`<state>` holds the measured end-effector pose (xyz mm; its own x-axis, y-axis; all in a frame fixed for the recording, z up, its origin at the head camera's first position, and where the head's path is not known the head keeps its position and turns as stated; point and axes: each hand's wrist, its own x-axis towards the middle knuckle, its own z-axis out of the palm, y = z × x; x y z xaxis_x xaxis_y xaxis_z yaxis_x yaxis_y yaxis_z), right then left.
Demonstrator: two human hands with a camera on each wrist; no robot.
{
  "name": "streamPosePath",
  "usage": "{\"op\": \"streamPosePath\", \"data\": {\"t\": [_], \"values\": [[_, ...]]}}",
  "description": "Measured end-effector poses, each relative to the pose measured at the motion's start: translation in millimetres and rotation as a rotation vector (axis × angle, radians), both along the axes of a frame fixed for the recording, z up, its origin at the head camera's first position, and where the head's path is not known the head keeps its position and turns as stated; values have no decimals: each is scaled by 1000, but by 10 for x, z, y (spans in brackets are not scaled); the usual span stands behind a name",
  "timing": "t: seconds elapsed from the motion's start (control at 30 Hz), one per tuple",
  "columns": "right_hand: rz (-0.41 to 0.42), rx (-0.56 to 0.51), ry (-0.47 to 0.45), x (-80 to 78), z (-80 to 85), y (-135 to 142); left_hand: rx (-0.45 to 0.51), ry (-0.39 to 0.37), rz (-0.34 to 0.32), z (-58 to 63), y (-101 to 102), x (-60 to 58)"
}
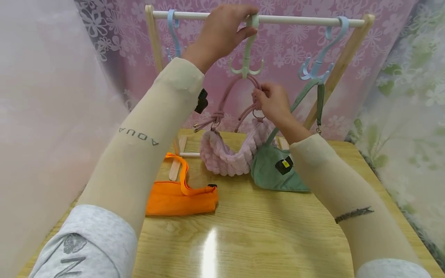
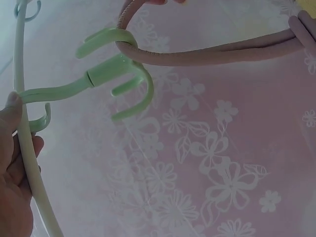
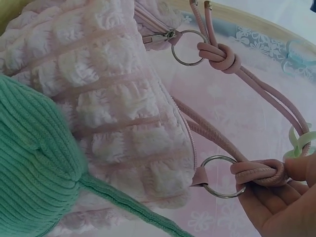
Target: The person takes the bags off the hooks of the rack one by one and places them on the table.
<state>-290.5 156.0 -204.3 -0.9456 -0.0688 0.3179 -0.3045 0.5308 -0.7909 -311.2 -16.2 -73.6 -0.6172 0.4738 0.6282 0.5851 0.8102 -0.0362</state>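
Observation:
My left hand (image 1: 224,33) is up at the white rod (image 1: 299,21), its thumb and fingers around the rod and the top of a pale green claw hook (image 1: 247,58). From one of the hook's prongs hangs the pink cord strap (image 1: 227,90) of a puffy pink handbag (image 1: 226,164). My right hand (image 1: 274,102) pinches the knot (image 3: 261,173) of that strap, just above a metal ring (image 3: 224,177). The bag hangs low over the table, its zipper edge upward. In the left wrist view the strap loops over the prong.
A green corduroy bag (image 1: 265,173) hangs from a blue hook (image 1: 323,54) at right, overlapping the pink bag. Another blue hook (image 1: 175,34) is on the rod at left. An orange bag (image 1: 180,202) lies on the wooden table (image 1: 260,235). Wooden posts (image 1: 347,58) carry the rod.

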Motion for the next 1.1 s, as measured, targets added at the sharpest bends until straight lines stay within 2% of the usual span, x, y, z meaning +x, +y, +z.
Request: {"op": "streamPosePath", "data": {"t": [0.23,0.47,0.77,1.1], "values": [[-11,-73,18,3,15,7,3,38,-29,-5,0,-24],[24,-139,16,25,96,2,-53,46,39,20,-2,-23],[40,-217,-6,53,166,14,-70,11,86,2,19,-28],[74,-277,6,76,297,44,-70,8,98,37,25,-28]]}}
